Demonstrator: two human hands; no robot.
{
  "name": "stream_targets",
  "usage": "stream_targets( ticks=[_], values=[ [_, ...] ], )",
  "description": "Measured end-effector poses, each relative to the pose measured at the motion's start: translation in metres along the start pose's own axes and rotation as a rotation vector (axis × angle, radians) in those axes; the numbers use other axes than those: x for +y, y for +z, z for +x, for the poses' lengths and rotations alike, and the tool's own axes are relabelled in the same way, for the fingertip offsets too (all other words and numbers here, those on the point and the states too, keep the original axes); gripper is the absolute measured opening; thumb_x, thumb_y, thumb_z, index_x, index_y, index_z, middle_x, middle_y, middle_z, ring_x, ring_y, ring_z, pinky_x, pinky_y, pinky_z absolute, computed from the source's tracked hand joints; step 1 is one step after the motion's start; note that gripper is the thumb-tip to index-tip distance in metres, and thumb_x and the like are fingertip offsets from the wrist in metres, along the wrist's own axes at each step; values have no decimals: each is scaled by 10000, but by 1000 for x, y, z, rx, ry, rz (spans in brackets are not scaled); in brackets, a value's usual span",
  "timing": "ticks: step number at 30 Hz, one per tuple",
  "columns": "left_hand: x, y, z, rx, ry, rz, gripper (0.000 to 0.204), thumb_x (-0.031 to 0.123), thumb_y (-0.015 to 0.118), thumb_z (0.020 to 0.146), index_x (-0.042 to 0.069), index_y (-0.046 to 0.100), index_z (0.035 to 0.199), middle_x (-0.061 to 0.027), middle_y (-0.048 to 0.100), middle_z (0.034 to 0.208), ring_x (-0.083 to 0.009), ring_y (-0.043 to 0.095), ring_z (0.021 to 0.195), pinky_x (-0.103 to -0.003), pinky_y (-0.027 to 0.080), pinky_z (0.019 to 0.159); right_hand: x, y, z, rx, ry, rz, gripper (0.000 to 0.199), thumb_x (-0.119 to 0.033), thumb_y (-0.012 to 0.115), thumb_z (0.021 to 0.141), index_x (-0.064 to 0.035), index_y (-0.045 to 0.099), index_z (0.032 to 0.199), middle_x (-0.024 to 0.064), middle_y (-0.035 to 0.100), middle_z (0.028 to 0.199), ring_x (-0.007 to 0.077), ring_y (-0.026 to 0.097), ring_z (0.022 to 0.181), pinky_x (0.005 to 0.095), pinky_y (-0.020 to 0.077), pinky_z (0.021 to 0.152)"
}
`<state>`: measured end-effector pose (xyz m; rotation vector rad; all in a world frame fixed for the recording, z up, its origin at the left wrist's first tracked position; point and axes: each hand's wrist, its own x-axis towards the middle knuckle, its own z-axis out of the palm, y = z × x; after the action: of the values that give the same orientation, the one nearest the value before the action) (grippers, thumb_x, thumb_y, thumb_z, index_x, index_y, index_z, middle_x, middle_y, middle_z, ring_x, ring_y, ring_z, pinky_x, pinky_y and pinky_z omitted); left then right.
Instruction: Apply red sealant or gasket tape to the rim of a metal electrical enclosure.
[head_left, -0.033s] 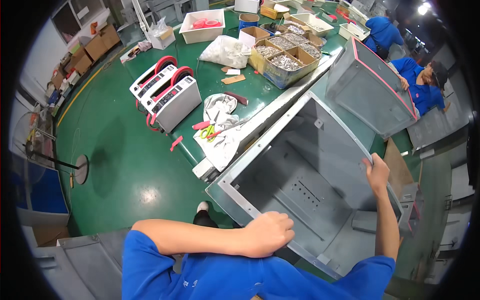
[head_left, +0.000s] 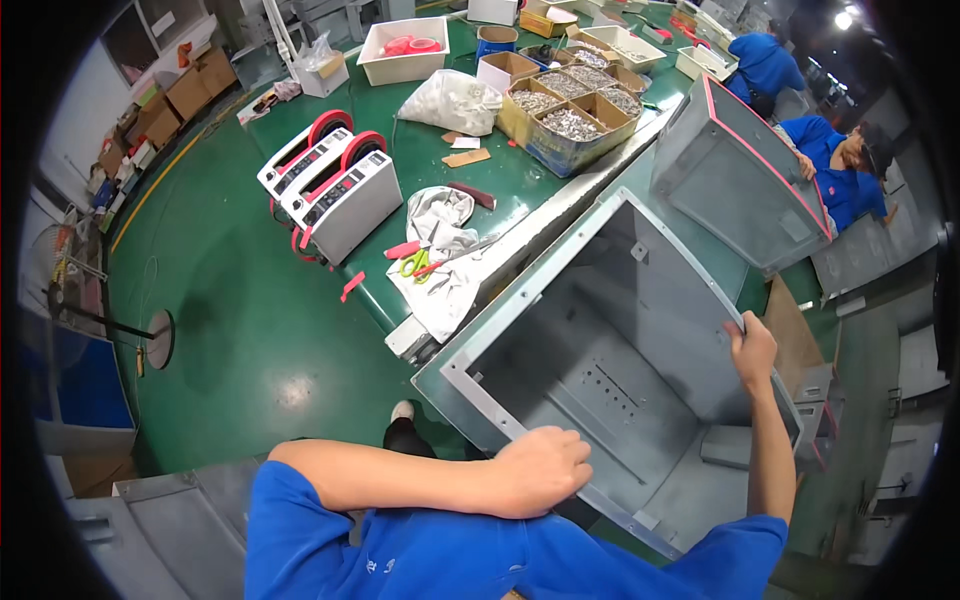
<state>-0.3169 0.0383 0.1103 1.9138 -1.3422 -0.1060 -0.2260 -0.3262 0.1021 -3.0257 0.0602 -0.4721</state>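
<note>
A large grey sheet-metal cabinet (head_left: 665,445) stands tilted in front of me with its open side turned up toward me. Inside it are a row of small holes, a slot and several brackets. My left hand (head_left: 543,470) is closed over the near rim, the forearm lying across my front. On the right, my right hand (head_left: 752,350) grips the side edge, thumb over the rim. The fingers of both hands are partly hidden behind the metal.
A green-topped table (head_left: 540,205) holds two tape dispensers (head_left: 345,205), green-handled scissors (head_left: 415,265) on a white cloth (head_left: 445,300), and a divided box of small metal parts (head_left: 575,130). At right, a person (head_left: 835,170) holds another cabinet (head_left: 735,185) with red-taped edges.
</note>
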Motion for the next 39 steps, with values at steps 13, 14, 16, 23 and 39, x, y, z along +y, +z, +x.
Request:
stream_targets(
  ticks=[13, 14, 16, 23, 39],
  values=[
    [-122, -77, -226, -17, -236, -551, 417, 180, 575, 811, 44, 484, 1194, -144, 509, 1183, -278, 478, 1105, -360, 371, 939, -247, -83, -58, 257, -42, 354, 393, -204, 526, 844, 18, 482, 1165, 171, 533, 1148, 302, 464, 1128, 370, 333, 952],
    [-143, -64, -267, -71, -316, -621, 495, 212, 568, 825, 49, 410, 1264, -149, 464, 1243, -280, 437, 1154, -356, 306, 995, -277, -87, -74, 266, -138, 315, 366, -191, 520, 843, 9, 499, 1148, 177, 532, 1145, 321, 470, 1115, 391, 342, 942],
    [-193, -38, -359, -620, -690, -648, 471, 266, 552, 840, 104, 432, 1266, -140, 483, 1235, -279, 456, 1144, -336, 305, 999, -322, -76, -96, 252, -308, 242, 316, -172, 519, 834, -5, 534, 1102, 186, 545, 1115, 353, 492, 1074, 423, 373, 907],
    [-332, -89, -196, 420, -508, -31, 224, 130, 561, 771, 12, 560, 961, -186, 577, 893, -347, 549, 862, -396, 437, 727, -435, -2, -153, 108, -351, 385, 267, -129, 637, 720, -35, 590, 966, 119, 597, 984, 283, 569, 928, 377, 472, 755],
    [-436, -107, -82, 560, -416, 154, 445, -31, 513, 656, 69, 494, 1090, -187, 491, 1001, -381, 503, 925, -411, 424, 806, -456, 245, -46, 57, 324, 889, 472, -119, 595, 778, -31, 427, 1210, 177, 480, 1112, 231, 551, 802, 303, 461, 724]
  ],
)
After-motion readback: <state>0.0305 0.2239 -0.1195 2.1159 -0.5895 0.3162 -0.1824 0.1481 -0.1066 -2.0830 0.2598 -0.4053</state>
